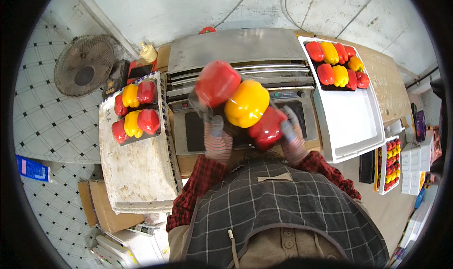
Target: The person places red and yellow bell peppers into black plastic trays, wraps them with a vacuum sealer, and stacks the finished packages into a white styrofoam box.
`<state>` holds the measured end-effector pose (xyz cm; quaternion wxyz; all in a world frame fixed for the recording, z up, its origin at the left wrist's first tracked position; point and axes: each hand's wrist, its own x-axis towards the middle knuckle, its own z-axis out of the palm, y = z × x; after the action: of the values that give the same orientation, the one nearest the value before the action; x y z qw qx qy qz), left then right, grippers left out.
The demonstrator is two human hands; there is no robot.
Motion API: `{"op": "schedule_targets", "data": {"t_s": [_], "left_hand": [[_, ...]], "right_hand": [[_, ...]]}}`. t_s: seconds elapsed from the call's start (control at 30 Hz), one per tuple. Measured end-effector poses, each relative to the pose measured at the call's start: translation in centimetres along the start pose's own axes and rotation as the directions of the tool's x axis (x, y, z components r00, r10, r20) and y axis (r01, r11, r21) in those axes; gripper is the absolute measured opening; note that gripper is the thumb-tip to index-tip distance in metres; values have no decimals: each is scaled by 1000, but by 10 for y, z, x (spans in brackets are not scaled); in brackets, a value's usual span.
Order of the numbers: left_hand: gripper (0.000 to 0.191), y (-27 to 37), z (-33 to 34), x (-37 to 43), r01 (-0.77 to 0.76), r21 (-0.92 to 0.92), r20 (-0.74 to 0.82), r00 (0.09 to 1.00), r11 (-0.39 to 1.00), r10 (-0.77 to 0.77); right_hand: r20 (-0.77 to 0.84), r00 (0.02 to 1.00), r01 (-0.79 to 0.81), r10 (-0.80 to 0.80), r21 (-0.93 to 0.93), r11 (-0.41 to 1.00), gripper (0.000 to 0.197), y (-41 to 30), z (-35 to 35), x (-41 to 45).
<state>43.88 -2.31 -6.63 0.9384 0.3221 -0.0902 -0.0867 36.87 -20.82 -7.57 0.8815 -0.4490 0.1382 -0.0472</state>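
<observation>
Both my hands wear striped knit gloves. Between them is a tilted pack of bell peppers with clear film over it. It shows one red pepper [218, 84] at the upper left, a yellow pepper [247, 103] in the middle and another red pepper [268, 128] at the lower right. My left hand [218, 138] grips the pack's lower left side, and my right hand [293, 138] its right end. Beneath it stands a metal film-wrapping machine [233, 47], with a dark plate [195, 131] partly visible. The pack's underside is hidden.
At left, packs of red and yellow peppers [133, 124] sit on a stained foam box [138, 177]. A white foam box [348, 127] at right holds more peppers [340, 76]. A fan [84, 66] and pump bottle [148, 52] stand at the back left. Cardboard [109, 209] lies lower left.
</observation>
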Motion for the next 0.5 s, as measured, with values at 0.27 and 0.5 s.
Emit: {"op": "schedule_targets", "data": {"t_s": [0.27, 0.5], "left_hand": [[63, 27, -61, -4, 174, -169, -218, 953, 970, -209], [61, 29, -91, -65, 217, 39, -290, 937, 975, -196]], "right_hand": [[507, 840, 462, -193, -484, 743, 64, -24, 19, 0], [550, 829, 38, 102, -237, 971, 71, -8, 108, 47]]}}
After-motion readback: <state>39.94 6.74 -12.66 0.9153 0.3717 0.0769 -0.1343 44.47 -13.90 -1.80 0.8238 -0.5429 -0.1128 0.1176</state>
